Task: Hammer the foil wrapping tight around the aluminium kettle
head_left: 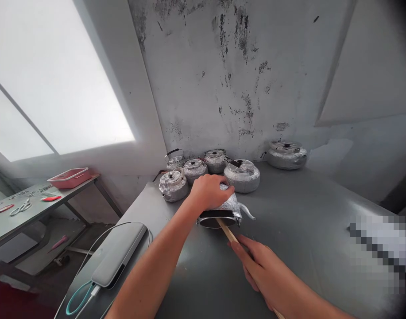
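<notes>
A silver metal kettle (230, 204) lies tipped on the grey table, its round opening facing me and its curved spout pointing right. My left hand (207, 191) is closed over the kettle's upper side. In my right hand (252, 261), the fingers are wrapped round a wooden stick (226, 230). The far end of the stick is inside the kettle's opening, where its tip is hidden. A black handle grip (216, 213) crosses the top of the opening.
Several dented kettles (241, 176) stand behind my hands, and another kettle (287, 155) is by the wall at right. A grey power bank (119, 253) with cables lies at left. A side table (33, 212) holds a pink tray (70, 178) and scissors (21, 207).
</notes>
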### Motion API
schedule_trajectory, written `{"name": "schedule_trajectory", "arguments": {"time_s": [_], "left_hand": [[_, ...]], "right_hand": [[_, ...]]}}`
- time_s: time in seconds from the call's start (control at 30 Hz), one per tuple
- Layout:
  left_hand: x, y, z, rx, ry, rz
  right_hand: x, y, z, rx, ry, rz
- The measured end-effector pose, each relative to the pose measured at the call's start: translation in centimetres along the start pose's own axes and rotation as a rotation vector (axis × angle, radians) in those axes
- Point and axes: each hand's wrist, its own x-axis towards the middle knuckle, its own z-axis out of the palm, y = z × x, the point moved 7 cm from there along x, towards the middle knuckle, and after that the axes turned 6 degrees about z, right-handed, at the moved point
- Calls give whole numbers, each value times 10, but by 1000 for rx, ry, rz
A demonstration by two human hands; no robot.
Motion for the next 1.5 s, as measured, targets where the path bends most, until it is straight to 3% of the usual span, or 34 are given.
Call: {"name": "schedule_trajectory", "arguments": {"time_s": [0.23,0.47,0.77,0.97,1.5], "left_hand": [[0,1,-1,3,-6,-4],[0,0,-1,-2,2,9],[0,-1,0,-15,8,16],[0,-1,1,-17,16,25],[1,-1,1,-8,15,23]], "right_hand": [[-1,0,3,-12,-30,33],[-2,-6,-1,-93,40,-86],[4,4,-2,-98,35,-83],[1,-2,-1,-86,27,-108],[0,-2,-3,-85,25,-48]]}}
